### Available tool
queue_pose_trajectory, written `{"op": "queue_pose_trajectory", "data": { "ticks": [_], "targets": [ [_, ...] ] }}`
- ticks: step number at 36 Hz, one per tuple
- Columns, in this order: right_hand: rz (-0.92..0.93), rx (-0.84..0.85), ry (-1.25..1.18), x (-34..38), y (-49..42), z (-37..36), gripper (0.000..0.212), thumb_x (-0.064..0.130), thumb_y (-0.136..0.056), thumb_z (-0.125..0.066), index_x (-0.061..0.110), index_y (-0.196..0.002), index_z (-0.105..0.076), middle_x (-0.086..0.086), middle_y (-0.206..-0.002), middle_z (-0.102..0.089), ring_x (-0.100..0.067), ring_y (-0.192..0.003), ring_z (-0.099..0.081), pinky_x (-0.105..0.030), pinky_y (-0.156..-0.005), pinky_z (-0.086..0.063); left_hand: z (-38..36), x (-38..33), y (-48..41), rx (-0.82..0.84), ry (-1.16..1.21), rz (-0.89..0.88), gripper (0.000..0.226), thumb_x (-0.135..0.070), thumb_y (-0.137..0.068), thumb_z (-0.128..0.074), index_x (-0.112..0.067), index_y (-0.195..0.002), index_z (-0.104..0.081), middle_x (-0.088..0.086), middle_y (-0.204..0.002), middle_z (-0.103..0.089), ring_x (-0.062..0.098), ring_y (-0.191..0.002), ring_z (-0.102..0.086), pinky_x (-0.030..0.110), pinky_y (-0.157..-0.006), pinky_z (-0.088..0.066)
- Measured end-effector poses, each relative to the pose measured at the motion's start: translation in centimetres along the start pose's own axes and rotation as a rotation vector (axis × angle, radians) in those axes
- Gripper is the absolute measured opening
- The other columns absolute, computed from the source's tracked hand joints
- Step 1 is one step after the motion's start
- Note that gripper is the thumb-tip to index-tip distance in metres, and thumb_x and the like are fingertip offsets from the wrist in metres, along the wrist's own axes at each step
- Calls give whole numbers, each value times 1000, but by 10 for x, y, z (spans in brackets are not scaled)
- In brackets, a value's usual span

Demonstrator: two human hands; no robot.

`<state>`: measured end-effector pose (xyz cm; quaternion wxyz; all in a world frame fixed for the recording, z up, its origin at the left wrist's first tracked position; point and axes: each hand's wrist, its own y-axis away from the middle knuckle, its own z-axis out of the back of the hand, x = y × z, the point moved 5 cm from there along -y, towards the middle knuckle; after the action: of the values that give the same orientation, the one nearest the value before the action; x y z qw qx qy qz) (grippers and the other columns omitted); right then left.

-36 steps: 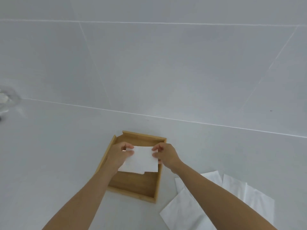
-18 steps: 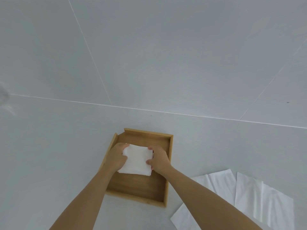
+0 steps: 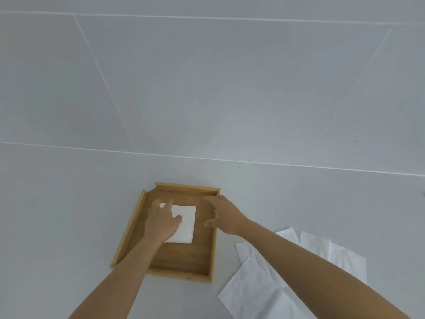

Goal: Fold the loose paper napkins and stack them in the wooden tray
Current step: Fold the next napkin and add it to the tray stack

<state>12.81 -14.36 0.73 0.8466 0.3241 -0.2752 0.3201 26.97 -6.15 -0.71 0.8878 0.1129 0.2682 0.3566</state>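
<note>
A folded white napkin (image 3: 185,223) lies flat on the floor of the wooden tray (image 3: 212,249), in its far half. My left hand (image 3: 162,221) rests on the napkin's left part with fingers spread, pressing it down. My right hand (image 3: 222,215) hovers over the tray's right side, fingers apart and holding nothing, a small gap away from the napkin. Several loose unfolded napkins (image 3: 253,293) lie on the white counter to the right of the tray, partly hidden under my right forearm.
The tray sits on a white counter (image 3: 69,215) that meets a white tiled wall (image 3: 207,88) behind it. The tray's left rail (image 3: 130,229) has an open notch at its far corner.
The folded napkin went from held above the tray to lying on its floor. My right hand has let go and moved right; my left hand now lies flat on the napkin.
</note>
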Motion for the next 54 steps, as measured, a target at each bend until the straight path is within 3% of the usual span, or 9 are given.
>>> {"op": "queue_pose_trajectory", "data": {
  "ticks": [13,21,29,40,44,46,49,51,54],
  "targets": [
    [-321,-161,111,-129,121,75,67,29,-88,-59,24,-144,-23,-5,-149,-34,-22,-136,-34,-33,-111,-32,-101,-168,66,250,-291,-512,48,-37,-90,-46,-17,-134,-40,7,-138,-43,24,-127,-41,38,-104,-35],
    [-459,-105,261,-186,160,91,62,21,-91,-54,22,-144,-23,-7,-149,-34,-27,-133,-36,-39,-108,-35,-168,-207,103,369,-282,-437,50,-49,-84,-50,-14,-119,-50,5,-130,-48,23,-120,-48,36,-100,-38],
    [-424,-63,310,-209,148,96,57,15,-89,-56,17,-139,-30,-9,-142,-40,-27,-129,-37,-37,-103,-37,-194,-210,112,269,-315,-315,48,-51,-80,-53,-12,-107,-54,3,-118,-51,21,-111,-50,30,-88,-40],
    [-431,45,357,-222,117,88,46,15,-78,-69,9,-113,-40,-12,-117,-51,-27,-110,-47,-35,-95,-40,-209,-213,110,213,-255,-216,27,-38,-81,-57,-17,-80,-40,0,-94,-39,15,-89,-41,24,-74,-32],
    [-420,50,207,-227,119,91,57,13,-78,-69,9,-127,-39,-10,-130,-51,-29,-117,-50,-34,-94,-42,-208,-218,113,157,-214,-256,32,-20,-83,-49,-19,-59,-28,-6,-73,-27,16,-84,-39,25,-73,-31],
    [-394,28,120,-228,122,95,56,12,-78,-69,10,-127,-42,-8,-130,-50,-27,-119,-49,-33,-94,-43,-203,-222,114,109,-173,-289,21,-16,-85,-45,-16,-67,-33,-8,-66,-21,15,-81,-36,25,-72,-29],
    [-356,-35,-9,-232,126,102,22,11,-76,-70,19,-85,-52,1,-92,-51,-15,-83,-50,-18,-66,-39,-195,-228,116,46,-125,-343,12,-14,-85,-43,-16,-76,-34,-9,-62,-22,14,-76,-36,25,-69,-27],
    [-338,-82,-110,-235,130,108,46,5,-74,-69,19,-57,-29,5,-65,-32,-9,-57,-30,-18,-51,-21,-190,-233,118,25,-104,-382,17,-15,-86,-43,-16,-72,-33,-9,-59,-23,14,-73,-36,24,-70,-26],
    [-311,-132,-223,-241,141,117,55,-5,-70,-65,19,-53,-19,4,-58,-22,-10,-52,-19,-21,-50,-15,-183,-241,127,4,-99,-458,39,-16,-87,-43,-23,-55,-23,-8,-56,-26,14,-61,-34,23,-69,-26]
  ]
}}
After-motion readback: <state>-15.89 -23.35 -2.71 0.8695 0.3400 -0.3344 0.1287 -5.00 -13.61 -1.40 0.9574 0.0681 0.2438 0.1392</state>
